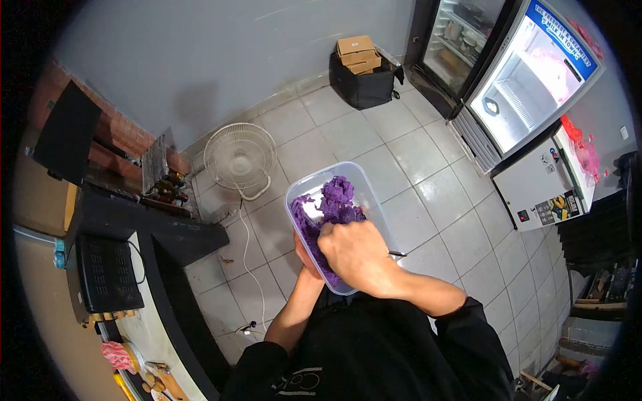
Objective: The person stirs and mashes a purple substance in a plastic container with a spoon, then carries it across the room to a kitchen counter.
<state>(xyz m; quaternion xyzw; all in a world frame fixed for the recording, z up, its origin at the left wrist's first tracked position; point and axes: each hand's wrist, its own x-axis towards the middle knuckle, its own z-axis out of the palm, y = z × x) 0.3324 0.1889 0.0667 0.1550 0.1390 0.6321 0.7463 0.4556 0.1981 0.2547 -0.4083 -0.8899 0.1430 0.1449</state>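
Observation:
A clear plastic container is held in front of my body, tilted toward me. Inside it lies a purple mash, heaped at the far end and smeared along the left wall. My left hand grips the container's left side from outside, its fingers mostly hidden under it. Over the near part of the container, my right hand is closed in a fist. A thin dark handle sticks out past its right side; the working end is hidden in the mash or behind the hand.
On the tiled floor ahead stands a white fan, its cord running toward me. A black bag with cardboard boxes sits by the wall. Lit fridges and a white chest line the right. A counter with a black oven is left.

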